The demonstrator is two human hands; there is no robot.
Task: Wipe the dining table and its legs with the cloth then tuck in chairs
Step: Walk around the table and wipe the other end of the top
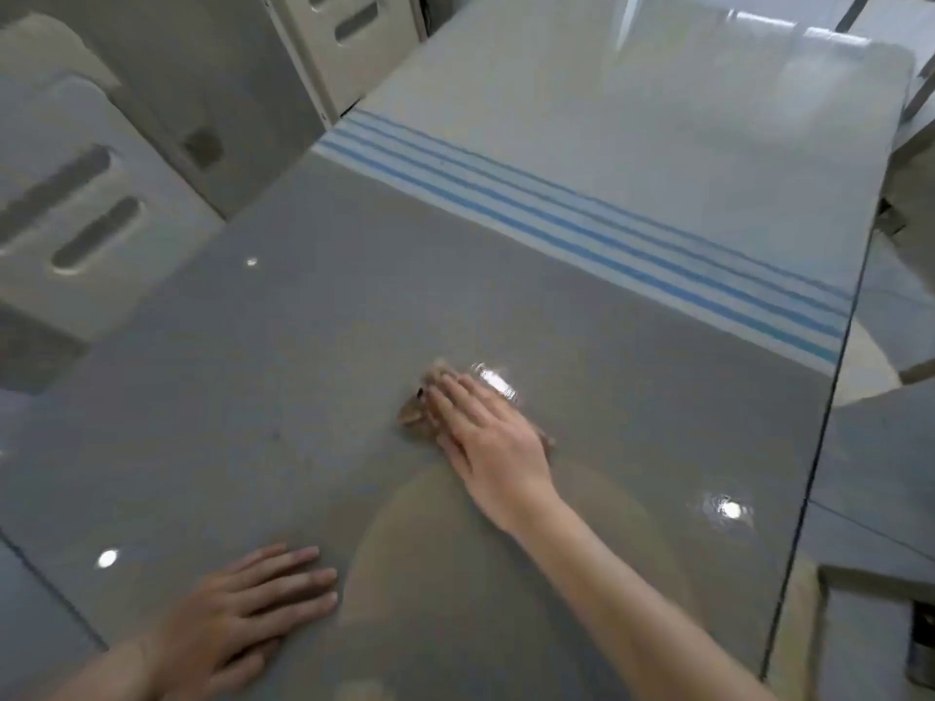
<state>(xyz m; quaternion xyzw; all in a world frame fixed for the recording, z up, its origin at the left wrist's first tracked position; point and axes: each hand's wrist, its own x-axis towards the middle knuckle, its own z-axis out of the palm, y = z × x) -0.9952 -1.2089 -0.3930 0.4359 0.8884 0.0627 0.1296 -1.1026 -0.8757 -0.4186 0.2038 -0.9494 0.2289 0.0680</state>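
A glossy grey dining table with a white band and blue stripes fills the view. My right hand lies flat near the middle of the table, fingers straight, pressing a small brownish cloth onto the surface; most of the cloth is hidden under the palm. My left hand rests flat on the table near the front edge, fingers straight, holding nothing. The table's legs are hidden.
Two pale chair backs with slotted cut-outs stand along the table's left side, another farther back. The table's right edge runs diagonally, with floor beyond it. Ceiling lights reflect as bright spots on the top.
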